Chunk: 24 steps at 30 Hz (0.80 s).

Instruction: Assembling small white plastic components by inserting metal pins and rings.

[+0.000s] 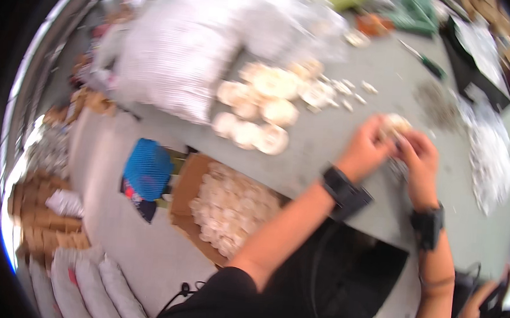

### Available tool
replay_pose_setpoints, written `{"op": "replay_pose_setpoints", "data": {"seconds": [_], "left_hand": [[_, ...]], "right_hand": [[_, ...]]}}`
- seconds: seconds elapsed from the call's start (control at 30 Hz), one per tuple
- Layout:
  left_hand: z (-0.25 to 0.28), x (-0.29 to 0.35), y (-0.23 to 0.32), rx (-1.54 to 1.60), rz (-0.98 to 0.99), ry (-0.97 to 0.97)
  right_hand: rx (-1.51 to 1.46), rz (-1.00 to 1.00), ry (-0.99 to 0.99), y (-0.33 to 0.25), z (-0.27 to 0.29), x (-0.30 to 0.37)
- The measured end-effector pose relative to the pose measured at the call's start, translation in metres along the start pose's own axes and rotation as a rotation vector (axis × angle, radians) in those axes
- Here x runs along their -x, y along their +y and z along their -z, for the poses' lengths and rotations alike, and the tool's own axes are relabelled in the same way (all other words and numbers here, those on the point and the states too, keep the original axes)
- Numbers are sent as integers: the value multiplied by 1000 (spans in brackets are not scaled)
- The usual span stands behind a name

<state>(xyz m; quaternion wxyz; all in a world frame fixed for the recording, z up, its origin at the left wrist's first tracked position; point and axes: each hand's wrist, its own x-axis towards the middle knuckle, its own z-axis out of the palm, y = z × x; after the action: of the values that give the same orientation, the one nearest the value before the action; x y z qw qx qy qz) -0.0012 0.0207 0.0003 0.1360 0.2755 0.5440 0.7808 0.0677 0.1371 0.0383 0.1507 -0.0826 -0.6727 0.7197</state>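
Note:
Over the grey table [320, 163], my left hand [364, 148] and my right hand [421, 165] meet around a small cream round plastic part [396, 124]. The left fingers are closed on its near left side. My right thumb and fingers pinch at its right side; whether a smaller piece sits between them is too blurred to tell. To the left of my hands lies a heap of cream round parts [275, 83], some showing a ring shape. Several small white pieces [347, 88] are scattered between that heap and my hands. A loose pile of small grey bits [439, 105] lies just beyond my right hand.
A big white woven sack [174, 47] fills the table's far left. A screwdriver [430, 66] lies at the back right, near clear plastic bags [490, 158]. Below the table's edge stands a cardboard box [187, 201] of pale round pieces, with a blue mesh item [148, 168] beside it.

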Motion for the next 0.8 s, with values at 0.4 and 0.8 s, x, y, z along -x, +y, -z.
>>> {"op": "replay_pose_setpoints", "data": {"seconds": [0.4,0.8], "left_hand": [[-8,12,-4,2,95,-45],[1,4,5,-120,98,-52]], "right_hand": [[-247,-232,-29,4,14,15],[-110,-75,13,8,6,1]]}}
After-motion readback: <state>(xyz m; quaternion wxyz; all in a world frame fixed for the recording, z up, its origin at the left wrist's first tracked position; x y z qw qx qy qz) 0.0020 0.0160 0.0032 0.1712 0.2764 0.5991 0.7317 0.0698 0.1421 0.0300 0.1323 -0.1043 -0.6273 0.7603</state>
